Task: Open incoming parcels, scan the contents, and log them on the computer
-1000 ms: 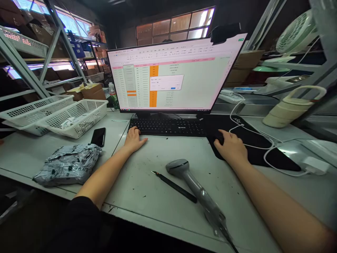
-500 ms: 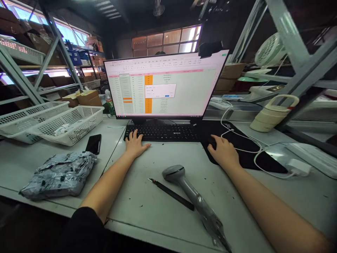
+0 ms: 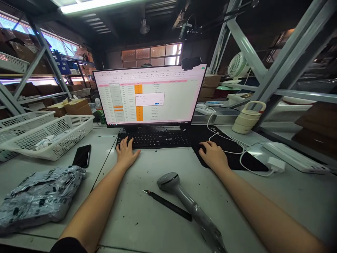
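My left hand lies flat with its fingers spread on the left end of a black keyboard. My right hand is curled over a dark mouse on a black mouse pad; the mouse is almost hidden under the fingers. Behind the keyboard stands a monitor with a spreadsheet and a small dialog box on it. Between my forearms on the table lie a grey handheld barcode scanner and a black pen-like tool.
A grey plastic parcel and a black phone lie at the left, beside white mesh baskets. White cables and a charger cross the mouse pad. Metal shelving, boxes, a fan and a cream container stand behind.
The camera has tilted up and back, so everything sits lower and smaller in the picture. My left fingers have moved onto the keyboard. My right hand stays on the mouse.
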Available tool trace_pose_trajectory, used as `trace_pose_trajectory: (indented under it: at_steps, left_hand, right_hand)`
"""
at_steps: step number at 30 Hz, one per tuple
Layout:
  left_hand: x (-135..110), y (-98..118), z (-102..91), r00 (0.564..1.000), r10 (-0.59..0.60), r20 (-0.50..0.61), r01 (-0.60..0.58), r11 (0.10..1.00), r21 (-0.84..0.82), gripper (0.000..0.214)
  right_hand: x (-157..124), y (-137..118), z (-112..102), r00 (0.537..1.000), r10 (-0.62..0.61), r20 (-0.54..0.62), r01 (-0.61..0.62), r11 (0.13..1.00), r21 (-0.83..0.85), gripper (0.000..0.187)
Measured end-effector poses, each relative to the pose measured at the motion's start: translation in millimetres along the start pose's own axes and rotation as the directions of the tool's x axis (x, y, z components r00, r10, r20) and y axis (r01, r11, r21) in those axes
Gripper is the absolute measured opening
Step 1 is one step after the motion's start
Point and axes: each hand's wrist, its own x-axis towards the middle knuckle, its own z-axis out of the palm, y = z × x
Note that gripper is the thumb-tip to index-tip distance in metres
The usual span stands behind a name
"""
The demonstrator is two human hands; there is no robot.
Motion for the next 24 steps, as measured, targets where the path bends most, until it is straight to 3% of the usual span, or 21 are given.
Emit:
trace_pose_trajectory:
  at_steps: [24]
  left_hand:
    - [1.9, -1.7, 0.4, 1.000, -0.005, 0.019, 0.006, 1.000, -0.029, 0.079]
  right_hand:
    - [-3.4, -1.2, -2.0, 1.000, -0.022, 0.013, 0.022, 1.000, 0.004, 0.043]
